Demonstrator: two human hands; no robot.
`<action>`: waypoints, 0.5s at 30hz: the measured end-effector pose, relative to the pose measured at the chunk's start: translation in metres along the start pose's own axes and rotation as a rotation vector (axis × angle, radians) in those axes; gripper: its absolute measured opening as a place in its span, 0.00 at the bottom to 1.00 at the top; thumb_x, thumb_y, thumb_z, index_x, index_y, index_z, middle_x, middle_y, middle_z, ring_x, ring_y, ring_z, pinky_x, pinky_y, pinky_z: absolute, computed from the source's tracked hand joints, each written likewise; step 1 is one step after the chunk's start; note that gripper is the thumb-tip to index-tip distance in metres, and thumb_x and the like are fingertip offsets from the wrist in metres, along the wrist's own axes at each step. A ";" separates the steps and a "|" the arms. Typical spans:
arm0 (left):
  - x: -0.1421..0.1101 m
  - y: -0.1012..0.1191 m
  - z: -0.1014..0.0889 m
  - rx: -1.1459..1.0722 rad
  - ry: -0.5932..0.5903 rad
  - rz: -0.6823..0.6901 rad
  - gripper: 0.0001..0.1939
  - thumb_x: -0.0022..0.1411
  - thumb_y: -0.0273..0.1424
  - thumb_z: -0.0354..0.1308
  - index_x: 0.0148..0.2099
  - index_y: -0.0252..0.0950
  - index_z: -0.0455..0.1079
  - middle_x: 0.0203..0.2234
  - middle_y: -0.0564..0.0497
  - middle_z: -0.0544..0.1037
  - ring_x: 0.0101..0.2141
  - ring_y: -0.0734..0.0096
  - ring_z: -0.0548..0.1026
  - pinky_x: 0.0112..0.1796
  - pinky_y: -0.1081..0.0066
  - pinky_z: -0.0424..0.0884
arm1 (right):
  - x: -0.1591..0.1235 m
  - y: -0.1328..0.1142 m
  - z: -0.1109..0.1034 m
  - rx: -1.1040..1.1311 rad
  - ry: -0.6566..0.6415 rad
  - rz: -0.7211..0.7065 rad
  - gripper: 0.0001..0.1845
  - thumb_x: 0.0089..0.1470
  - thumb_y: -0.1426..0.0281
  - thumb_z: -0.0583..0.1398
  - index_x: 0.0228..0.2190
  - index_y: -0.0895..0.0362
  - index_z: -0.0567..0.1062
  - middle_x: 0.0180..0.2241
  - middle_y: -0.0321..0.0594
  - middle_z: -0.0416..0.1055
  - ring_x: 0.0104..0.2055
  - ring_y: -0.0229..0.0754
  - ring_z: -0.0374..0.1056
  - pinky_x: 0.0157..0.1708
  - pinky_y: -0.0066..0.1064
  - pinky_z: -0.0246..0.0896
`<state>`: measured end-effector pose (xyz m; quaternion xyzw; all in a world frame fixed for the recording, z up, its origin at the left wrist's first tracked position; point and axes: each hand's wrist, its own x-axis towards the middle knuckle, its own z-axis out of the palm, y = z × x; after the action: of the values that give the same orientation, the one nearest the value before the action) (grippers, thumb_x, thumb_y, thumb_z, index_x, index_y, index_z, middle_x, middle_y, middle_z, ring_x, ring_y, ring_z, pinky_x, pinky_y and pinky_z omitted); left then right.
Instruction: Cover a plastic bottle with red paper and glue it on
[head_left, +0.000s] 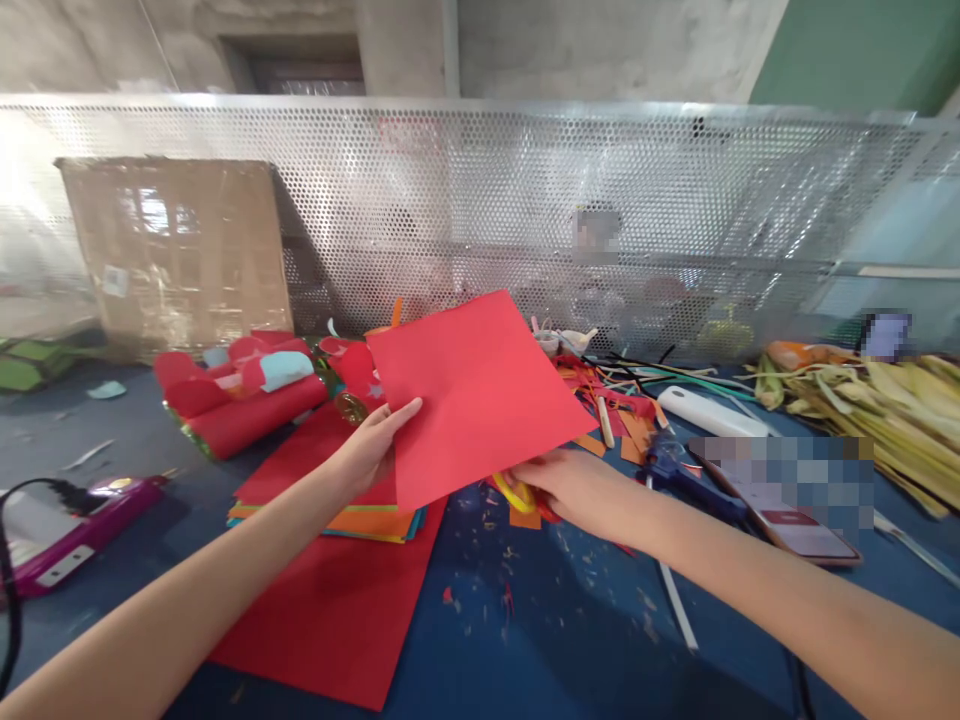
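The largest thing was the silvery perforated metal panel (495, 170), which stood along the far side of the dark blue table (570, 640). Before it, at far left, a brown cardboard box (180, 245) leaned upright. On the near side of the table lay a large flat red paper sheet (319, 625), and partly upon it rested a stack of red, orange, yellow and blue paper sheets (367, 520). Above the middle of the table was a smaller four-sided red paper sheet (480, 390), lifted and tilted. At left, a curled red paper piece with light blue parts (240, 420) seemed already formed, so I judged that some paper work was done. The held sheet, however, showed straight edges and no visible cut, so its cutting seemed not yet begun. The left hand (371, 445) pinched its left edge narrowly, with the thumb on top. The right hand (562, 475), under its lower right edge, was closed around a tool with a yellow and red looped handle (512, 492), probably scissors; its blades were hidden, so I cannot tell their opening. Smallest were the tiny paper scraps (448, 596) on the table, which suggested earlier cutting.
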<state>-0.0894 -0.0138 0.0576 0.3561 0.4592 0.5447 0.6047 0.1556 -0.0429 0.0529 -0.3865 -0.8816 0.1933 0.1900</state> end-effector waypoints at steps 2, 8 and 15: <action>0.002 0.000 0.001 -0.017 0.020 -0.001 0.08 0.65 0.24 0.54 0.43 0.32 0.74 0.31 0.45 0.83 0.25 0.70 0.80 0.35 0.71 0.79 | -0.019 0.006 -0.006 -0.058 -0.111 0.010 0.19 0.47 0.85 0.57 0.37 0.55 0.78 0.34 0.42 0.74 0.34 0.43 0.70 0.35 0.34 0.63; 0.005 -0.003 0.001 -0.039 0.021 -0.007 0.09 0.65 0.23 0.53 0.41 0.33 0.74 0.28 0.48 0.83 0.25 0.71 0.80 0.33 0.72 0.79 | -0.033 0.006 -0.011 0.042 -0.230 0.259 0.19 0.53 0.82 0.51 0.35 0.52 0.76 0.35 0.38 0.75 0.34 0.39 0.69 0.36 0.29 0.60; 0.006 -0.008 0.000 -0.025 -0.020 -0.028 0.10 0.66 0.23 0.52 0.42 0.34 0.75 0.29 0.48 0.83 0.26 0.70 0.81 0.35 0.72 0.79 | -0.038 0.021 0.001 0.247 -0.128 0.440 0.18 0.49 0.77 0.59 0.43 0.55 0.65 0.26 0.30 0.67 0.28 0.37 0.66 0.29 0.28 0.59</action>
<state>-0.0870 -0.0092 0.0488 0.3475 0.4512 0.5382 0.6213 0.1923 -0.0586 0.0349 -0.5299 -0.7561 0.3603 0.1331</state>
